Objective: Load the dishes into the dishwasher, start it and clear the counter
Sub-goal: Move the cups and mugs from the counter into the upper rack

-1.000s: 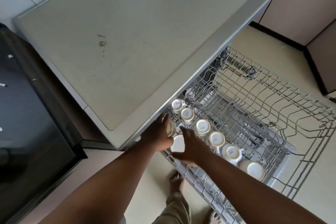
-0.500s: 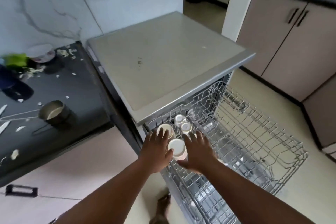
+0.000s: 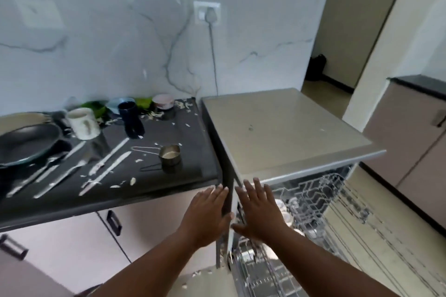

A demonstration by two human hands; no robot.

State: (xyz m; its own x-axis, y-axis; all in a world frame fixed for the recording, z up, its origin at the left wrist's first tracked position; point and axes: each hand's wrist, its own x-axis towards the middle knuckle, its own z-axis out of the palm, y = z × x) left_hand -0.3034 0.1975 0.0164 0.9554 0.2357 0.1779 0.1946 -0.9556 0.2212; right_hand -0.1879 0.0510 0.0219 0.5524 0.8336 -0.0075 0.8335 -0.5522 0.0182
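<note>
The grey dishwasher point(image 3: 284, 128) stands right of the black counter point(image 3: 188, 152), its wire upper rack point(image 3: 342, 202) pulled out with small white cups point(image 3: 281, 205) along the near side. My left hand point(image 3: 207, 214) and my right hand point(image 3: 260, 210) hover with straight fingers, holding nothing, in front of the dishwasher's left front corner. The counter carries a dark frying pan point(image 3: 26, 142), a white mug point(image 3: 83, 123), a dark blue cup point(image 3: 129, 113), several knives and forks point(image 3: 72, 166), a small metal measuring cup point(image 3: 170, 154) and bowls point(image 3: 163, 101) at the back.
Food scraps litter the counter point(image 3: 147, 116) and the floor point(image 3: 195, 273). A cord hangs from a wall socket point(image 3: 207, 13) behind the dishwasher. Beige cabinets point(image 3: 405, 132) stand to the right; a lower rack point(image 3: 255, 270) shows beneath my right arm.
Both hands have let go of the cups in the rack and lifted away, fingers spread. My view has swung up and left, bringing the counter's dishes into sight.
</note>
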